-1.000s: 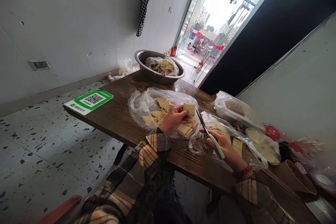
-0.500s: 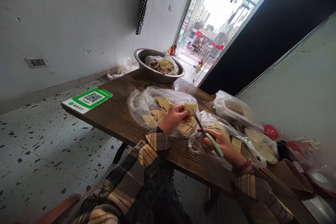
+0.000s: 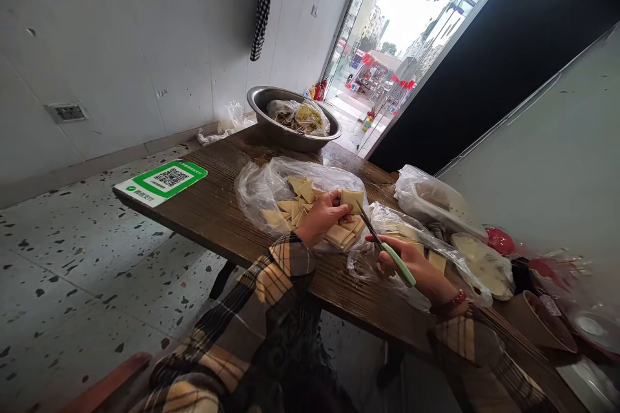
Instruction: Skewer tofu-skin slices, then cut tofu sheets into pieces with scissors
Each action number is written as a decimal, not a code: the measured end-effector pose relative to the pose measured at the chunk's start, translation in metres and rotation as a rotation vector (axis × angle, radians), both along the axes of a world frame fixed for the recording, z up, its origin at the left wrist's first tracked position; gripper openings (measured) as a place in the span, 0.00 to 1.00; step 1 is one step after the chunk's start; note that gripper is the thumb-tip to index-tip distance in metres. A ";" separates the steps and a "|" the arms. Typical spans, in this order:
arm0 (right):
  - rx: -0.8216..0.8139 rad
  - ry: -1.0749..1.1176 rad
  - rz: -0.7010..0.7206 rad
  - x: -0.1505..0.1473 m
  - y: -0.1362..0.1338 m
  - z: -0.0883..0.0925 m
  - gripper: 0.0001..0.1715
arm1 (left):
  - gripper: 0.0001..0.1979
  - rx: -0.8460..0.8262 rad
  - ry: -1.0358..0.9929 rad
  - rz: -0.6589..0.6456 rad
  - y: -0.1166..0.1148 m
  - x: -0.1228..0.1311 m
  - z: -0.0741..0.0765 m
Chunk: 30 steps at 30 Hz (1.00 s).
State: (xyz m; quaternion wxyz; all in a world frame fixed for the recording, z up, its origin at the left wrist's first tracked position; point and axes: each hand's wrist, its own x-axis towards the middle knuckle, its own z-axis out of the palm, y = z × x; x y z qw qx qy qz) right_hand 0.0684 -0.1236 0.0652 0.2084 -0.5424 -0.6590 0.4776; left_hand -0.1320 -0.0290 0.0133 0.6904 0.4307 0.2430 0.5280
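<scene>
My left hand (image 3: 323, 215) pinches a pale yellow square sheet, which looks like tofu skin (image 3: 352, 200), and holds it upright above the pile. My right hand (image 3: 411, 266) is wrapped round scissors with light green handles (image 3: 398, 264); their blades reach the lower right edge of the sheet. Beneath my left hand lies a clear plastic bag (image 3: 252, 197), opened out, with cut triangles (image 3: 290, 208) on its left and stacked squares (image 3: 339, 236) on its right. A second plastic bag (image 3: 387, 214) with more pale sheets lies under and beside my right hand.
A metal basin (image 3: 290, 142) holding bagged skewers stands at the table's far end. A green and white QR code card (image 3: 162, 182) lies at the left edge. A bagged tub (image 3: 436, 203), a brown bowl (image 3: 537, 329) and other wrapped items crowd the right side.
The scissors and my right hand have shifted very slightly right and down. My left hand keeps its hold on the sheet, almost unmoved.
</scene>
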 end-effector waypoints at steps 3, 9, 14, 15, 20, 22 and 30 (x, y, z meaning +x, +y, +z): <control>-0.017 0.010 -0.002 0.001 0.001 -0.001 0.33 | 0.10 0.026 0.025 -0.013 0.002 0.001 -0.003; -0.009 -0.009 0.002 0.001 0.000 0.002 0.31 | 0.11 0.034 0.031 -0.030 0.003 0.001 -0.003; -0.007 0.020 -0.007 -0.001 -0.001 0.002 0.30 | 0.10 0.027 0.027 -0.018 0.003 0.001 -0.004; -0.005 0.027 -0.015 -0.001 -0.001 0.002 0.30 | 0.10 0.030 0.026 -0.014 0.003 0.001 -0.004; -0.016 0.033 -0.045 -0.002 -0.004 0.002 0.30 | 0.12 0.030 -0.002 -0.023 0.004 0.001 -0.008; -0.005 0.019 -0.050 -0.001 -0.004 0.001 0.30 | 0.13 0.015 -0.009 -0.033 0.003 0.000 -0.008; 0.052 -0.078 -0.102 -0.002 0.001 -0.002 0.32 | 0.13 -0.014 0.008 -0.113 -0.001 -0.003 -0.003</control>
